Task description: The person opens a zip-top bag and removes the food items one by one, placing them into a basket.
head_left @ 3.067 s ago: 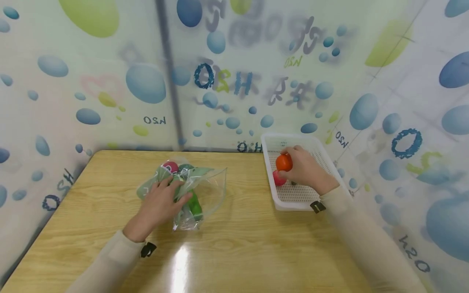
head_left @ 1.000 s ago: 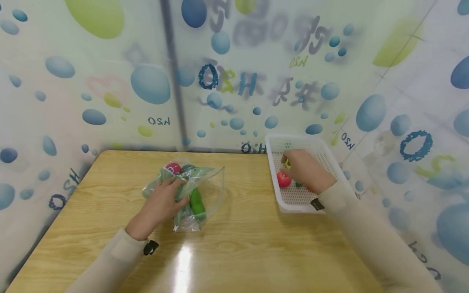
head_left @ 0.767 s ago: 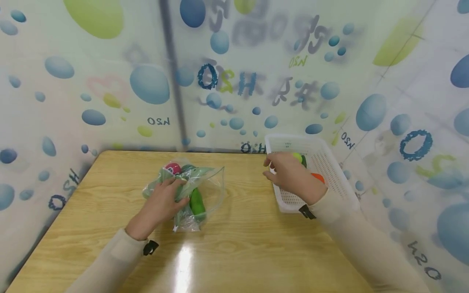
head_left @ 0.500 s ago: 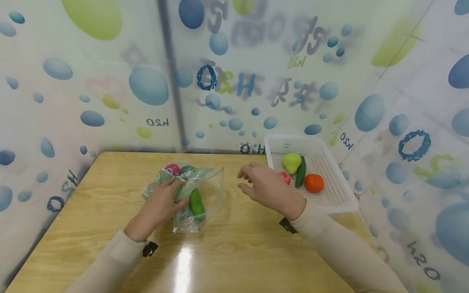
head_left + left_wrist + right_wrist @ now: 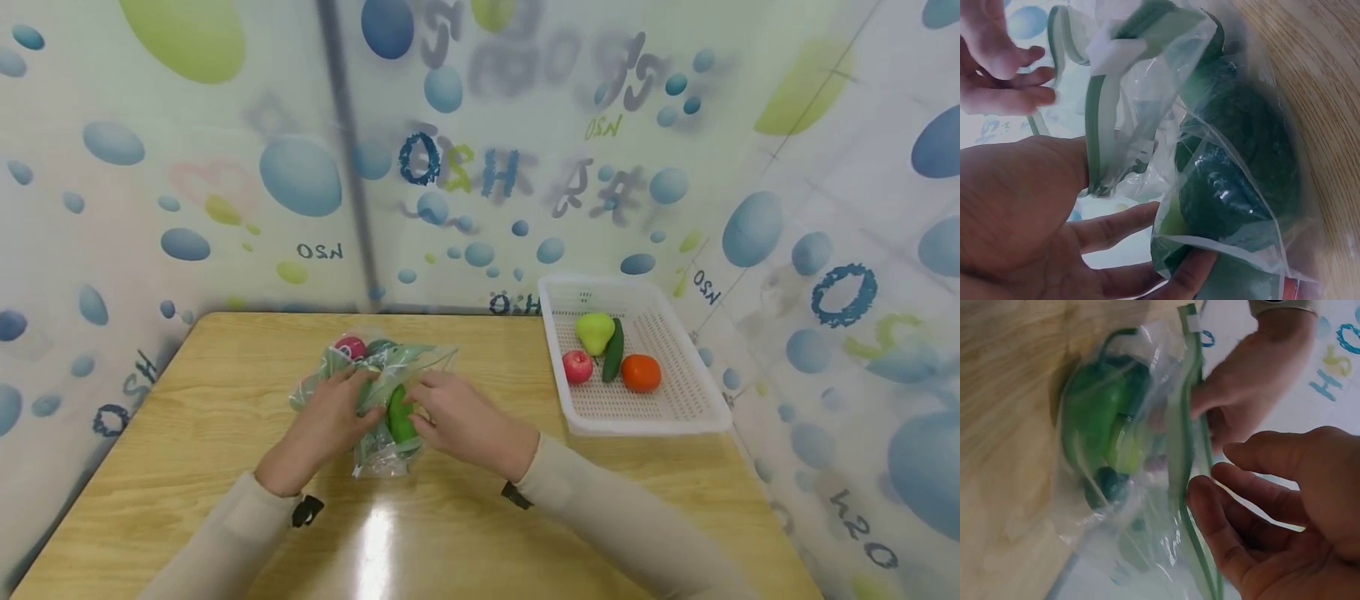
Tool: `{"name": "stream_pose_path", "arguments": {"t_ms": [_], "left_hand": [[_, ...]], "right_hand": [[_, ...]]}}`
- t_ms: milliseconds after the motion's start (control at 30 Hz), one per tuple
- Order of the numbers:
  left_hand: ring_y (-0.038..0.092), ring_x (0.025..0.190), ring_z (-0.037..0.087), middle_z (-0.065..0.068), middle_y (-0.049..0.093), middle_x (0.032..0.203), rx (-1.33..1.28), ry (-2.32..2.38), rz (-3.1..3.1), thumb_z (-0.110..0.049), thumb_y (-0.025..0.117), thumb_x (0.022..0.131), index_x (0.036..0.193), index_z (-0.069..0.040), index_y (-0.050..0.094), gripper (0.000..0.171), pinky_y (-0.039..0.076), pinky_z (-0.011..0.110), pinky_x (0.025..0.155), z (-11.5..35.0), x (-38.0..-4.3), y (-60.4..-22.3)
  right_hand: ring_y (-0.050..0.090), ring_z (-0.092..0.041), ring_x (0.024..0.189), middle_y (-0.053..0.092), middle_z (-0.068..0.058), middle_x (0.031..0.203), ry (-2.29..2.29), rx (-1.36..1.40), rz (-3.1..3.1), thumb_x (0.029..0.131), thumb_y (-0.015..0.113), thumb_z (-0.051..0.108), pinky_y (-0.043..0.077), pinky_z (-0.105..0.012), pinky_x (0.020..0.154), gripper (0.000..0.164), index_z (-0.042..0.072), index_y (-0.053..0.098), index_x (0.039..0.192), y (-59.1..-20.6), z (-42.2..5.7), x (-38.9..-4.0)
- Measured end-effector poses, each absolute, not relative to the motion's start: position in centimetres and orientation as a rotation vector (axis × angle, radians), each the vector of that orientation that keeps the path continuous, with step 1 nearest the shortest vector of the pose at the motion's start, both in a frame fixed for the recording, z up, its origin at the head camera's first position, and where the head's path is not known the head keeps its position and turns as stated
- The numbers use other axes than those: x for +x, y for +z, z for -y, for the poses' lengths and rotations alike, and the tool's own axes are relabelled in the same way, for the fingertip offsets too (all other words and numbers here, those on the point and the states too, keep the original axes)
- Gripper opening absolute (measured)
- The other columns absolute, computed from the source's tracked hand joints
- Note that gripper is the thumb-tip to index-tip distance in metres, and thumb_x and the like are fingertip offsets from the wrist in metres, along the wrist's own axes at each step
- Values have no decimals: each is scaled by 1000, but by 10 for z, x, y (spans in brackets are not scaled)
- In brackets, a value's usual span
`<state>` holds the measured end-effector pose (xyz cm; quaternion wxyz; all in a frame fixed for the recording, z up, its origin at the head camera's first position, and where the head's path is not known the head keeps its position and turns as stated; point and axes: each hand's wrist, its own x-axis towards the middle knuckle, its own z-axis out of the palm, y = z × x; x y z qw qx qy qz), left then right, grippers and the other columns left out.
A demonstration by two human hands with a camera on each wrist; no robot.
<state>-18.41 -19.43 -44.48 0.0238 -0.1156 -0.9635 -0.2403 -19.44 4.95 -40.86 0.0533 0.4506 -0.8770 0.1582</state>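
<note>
A clear zip bag (image 5: 411, 357) with a green edge lies on the table, filled with green vegetables and a pink-red round thing (image 5: 350, 346). Through the plastic shows a green pepper (image 5: 1088, 406) with a curved stem. My left hand (image 5: 322, 421) rests on the bag with fingers spread. In the left wrist view, the bag's zip strip (image 5: 1095, 125) stands up beside the left thumb. My right hand (image 5: 465, 421) is at the bag's mouth, fingers loosely bent and thumb apart from them. Its fingertips are right at the zip edge in the right wrist view, holding nothing.
A white perforated basket (image 5: 553, 354) stands at the right rear of the wooden table (image 5: 480, 533). Inside it are a green pear (image 5: 596, 333), a cucumber (image 5: 613, 352), a red apple (image 5: 577, 367) and an orange-red tomato (image 5: 641, 372). Patterned walls border the table behind and at the right.
My right hand let go of the tomato in the basket, then left the basket and moved left to the bag's mouth. The left hand has stayed on the bag.
</note>
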Motion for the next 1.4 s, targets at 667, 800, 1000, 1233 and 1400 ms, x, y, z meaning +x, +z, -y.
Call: {"name": "stream_pose_path", "arguments": {"t_ms": [667, 800, 1000, 1233, 1400], "left_hand": [[65, 69, 23, 23, 78, 97, -331, -782, 3013, -13, 86, 102, 157, 12, 58, 66, 57, 39, 64, 193, -192, -448], [68, 72, 25, 26, 78, 100, -328, -800, 3018, -13, 86, 103, 156, 12, 57, 66, 61, 42, 65, 193, -193, -447], [68, 75, 27, 29, 79, 107, -324, -810, 3014, -12, 85, 103, 157, 12, 57, 65, 62, 44, 68, 193, -193, -447], [67, 75, 27, 29, 79, 107, -335, -823, 3004, -10, 84, 103, 157, 11, 56, 65, 59, 43, 65, 193, -193, -446], [67, 75, 28, 33, 79, 110, -343, -821, 3004, -10, 84, 103, 159, 12, 55, 67, 60, 47, 68, 194, -193, -447]], "right_hand": [[61, -5, 77, 72, 0, 99, 532, 1119, 3104, 105, 91, 33, 52, -16, 67, 44, 1, 74, 131, -467, -15, -216], [59, -5, 73, 71, 1, 93, 573, 1099, 3100, 105, 89, 28, 51, -18, 64, 30, 4, 76, 116, -470, -10, -219], [70, -13, 91, 79, -11, 123, 657, 1021, 3108, 108, 80, 18, 63, -25, 85, 41, -2, 70, 143, -472, -7, -221], [75, -20, 110, 78, -14, 139, 829, 915, 3109, 113, 73, 13, 64, -34, 109, 45, -2, 66, 154, -474, -7, -227], [74, -20, 110, 74, -16, 150, 1092, 830, 3021, 114, 69, 13, 65, -36, 109, 58, 1, 54, 168, -474, -9, -233]]}}
